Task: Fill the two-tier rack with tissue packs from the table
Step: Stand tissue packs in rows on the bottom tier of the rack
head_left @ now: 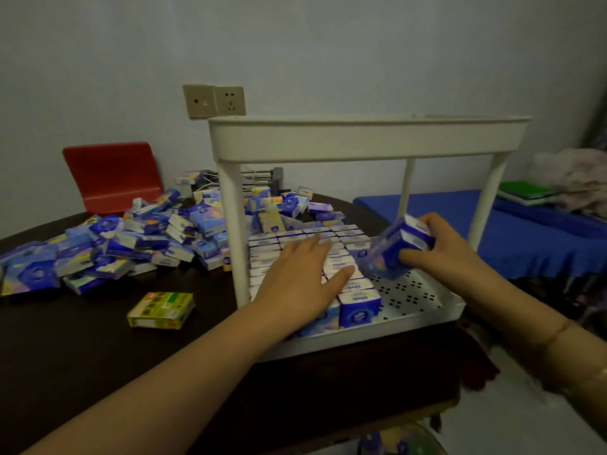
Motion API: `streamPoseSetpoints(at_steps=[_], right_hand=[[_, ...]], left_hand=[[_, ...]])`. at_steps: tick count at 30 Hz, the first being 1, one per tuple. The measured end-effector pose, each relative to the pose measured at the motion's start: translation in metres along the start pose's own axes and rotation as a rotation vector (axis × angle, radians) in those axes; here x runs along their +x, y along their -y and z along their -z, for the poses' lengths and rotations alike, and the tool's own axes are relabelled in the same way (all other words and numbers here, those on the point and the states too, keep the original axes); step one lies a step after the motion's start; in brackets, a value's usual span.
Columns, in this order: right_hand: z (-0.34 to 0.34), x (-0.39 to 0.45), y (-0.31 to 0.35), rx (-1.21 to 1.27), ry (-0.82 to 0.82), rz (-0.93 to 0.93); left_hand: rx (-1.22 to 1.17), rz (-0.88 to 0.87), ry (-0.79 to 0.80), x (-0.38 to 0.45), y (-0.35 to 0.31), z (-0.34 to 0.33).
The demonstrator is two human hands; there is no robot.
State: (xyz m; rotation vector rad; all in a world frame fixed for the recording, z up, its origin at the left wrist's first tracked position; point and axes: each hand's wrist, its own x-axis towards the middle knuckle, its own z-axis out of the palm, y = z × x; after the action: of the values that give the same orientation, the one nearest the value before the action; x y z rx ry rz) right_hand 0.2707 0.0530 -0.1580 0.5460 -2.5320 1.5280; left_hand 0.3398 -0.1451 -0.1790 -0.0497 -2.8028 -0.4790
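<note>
A white two-tier rack stands on the dark table. Its lower tray holds rows of upright blue-and-white tissue packs on the left and middle; the right part of the perforated floor is bare. My left hand lies flat on top of the packed rows with fingers straight. My right hand grips a small stack of blue tissue packs, tilted, just above the bare part of the lower tray. The upper tray's inside is hidden. A large heap of loose tissue packs lies on the table to the left.
A yellow-green box lies on the table in front of the heap. A red chair back stands behind the table. A blue-covered bed with green books is at the right. Wall sockets sit behind the rack.
</note>
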Motion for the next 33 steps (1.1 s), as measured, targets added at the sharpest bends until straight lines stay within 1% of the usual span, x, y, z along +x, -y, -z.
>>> streamPoseSetpoints(at_steps=[2, 4, 6, 7, 13, 17, 20, 24, 26, 29, 31, 33], right_hand=[[0.001, 0.013, -0.017, -0.142, 0.071, -0.042], [-0.005, 0.022, -0.027, -0.244, 0.180, -0.078], [-0.015, 0.028, -0.032, -0.267, 0.270, -0.095], [-0.021, 0.030, -0.033, -0.264, 0.288, -0.098], [-0.047, 0.035, -0.047, -0.153, 0.251, -0.134], [-0.056, 0.039, -0.058, -0.104, 0.313, -0.256], [-0.056, 0.039, -0.054, -0.037, 0.357, -0.263], [-0.047, 0.036, -0.050, -0.149, 0.411, -0.244], [-0.044, 0.033, -0.049, -0.196, 0.367, -0.242], [-0.034, 0.018, -0.040, -0.336, 0.220, -0.159], [-0.024, 0.005, -0.030, -0.394, 0.117, -0.056], [-0.017, -0.011, -0.018, -0.391, 0.061, 0.035]], left_hand=[[0.062, 0.048, 0.095, 0.007, 0.004, -0.009], [0.095, 0.074, 0.155, 0.011, 0.005, -0.014], [0.120, 0.074, 0.186, 0.011, 0.006, -0.016], [0.128, 0.070, 0.195, 0.011, 0.006, -0.016], [0.147, 0.074, 0.199, 0.010, 0.006, -0.016], [0.155, 0.072, 0.200, 0.010, 0.006, -0.016], [0.153, 0.075, 0.199, 0.010, 0.006, -0.016], [0.152, 0.078, 0.202, 0.011, 0.006, -0.016], [0.142, 0.076, 0.203, 0.010, 0.005, -0.015], [0.153, 0.069, 0.169, 0.008, 0.003, -0.013], [0.214, 0.039, 0.086, 0.005, 0.000, -0.011], [0.252, -0.008, -0.024, 0.000, -0.004, -0.007]])
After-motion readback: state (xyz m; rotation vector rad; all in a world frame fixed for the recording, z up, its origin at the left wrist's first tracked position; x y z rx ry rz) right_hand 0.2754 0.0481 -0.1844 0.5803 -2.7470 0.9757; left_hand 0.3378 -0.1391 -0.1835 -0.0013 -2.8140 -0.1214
